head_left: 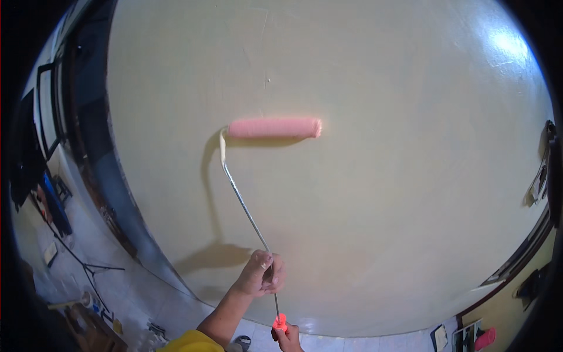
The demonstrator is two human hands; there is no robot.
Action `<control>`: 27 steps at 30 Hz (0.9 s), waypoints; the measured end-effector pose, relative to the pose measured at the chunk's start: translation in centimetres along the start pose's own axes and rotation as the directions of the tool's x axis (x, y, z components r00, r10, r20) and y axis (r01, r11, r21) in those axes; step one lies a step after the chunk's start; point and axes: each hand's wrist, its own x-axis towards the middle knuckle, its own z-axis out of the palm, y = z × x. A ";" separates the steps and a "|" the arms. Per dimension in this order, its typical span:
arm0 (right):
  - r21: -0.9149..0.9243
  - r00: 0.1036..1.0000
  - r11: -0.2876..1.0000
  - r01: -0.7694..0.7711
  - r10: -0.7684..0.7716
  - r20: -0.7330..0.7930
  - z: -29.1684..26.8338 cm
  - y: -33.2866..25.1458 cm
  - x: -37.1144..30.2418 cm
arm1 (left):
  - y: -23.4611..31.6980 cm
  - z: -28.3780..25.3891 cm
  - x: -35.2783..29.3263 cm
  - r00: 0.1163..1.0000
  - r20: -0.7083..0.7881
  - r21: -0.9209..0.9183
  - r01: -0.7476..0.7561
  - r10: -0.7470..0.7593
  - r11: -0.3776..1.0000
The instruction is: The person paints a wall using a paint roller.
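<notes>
Here, at the far left, a dark doorway (88, 117) opens beside the wall, and below it a pale tiled floor (105, 258) carries a thin black cable (76, 258) and some small clutter too blurred to tell apart. Next comes the broad cream-coloured painted wall (381, 205), which fills most of the view. A paint roller with a pink fuzzy sleeve (274, 128) lies pressed flat against this wall, its sleeve horizontal, and its bent silver metal shaft (243, 202) runs down and to the right from the sleeve's left end, casting a soft shadow on the wall to its left. The left hand (261, 274), reaching up from a yellow sleeve (190, 342), is closed around the shaft low down. Just below and to the right, the right hand (288, 338) grips the bright red-orange handle end (280, 321) at the bottom edge of the view. Farther right, a glossy patch of light (507, 44) shines high on the wall, and a dark door frame (548, 176) stands at the right rim.
</notes>
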 end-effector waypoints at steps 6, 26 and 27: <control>0.034 0.970 0.995 -0.092 0.082 0.229 4.0 -3.6 3.8 | 8.3 2.8 2.1 0.995 -0.063 0.207 -0.060 0.074 0.977; 0.192 0.960 0.945 -0.265 0.240 0.143 10.3 -5.7 -5.7 | 9.1 2.9 -3.6 0.978 -0.149 0.269 0.182 -0.146 0.946; 0.169 0.964 0.953 -0.252 0.233 0.128 10.4 -7.0 -5.4 | 9.8 3.3 -3.0 0.983 -0.128 0.287 0.161 -0.129 0.944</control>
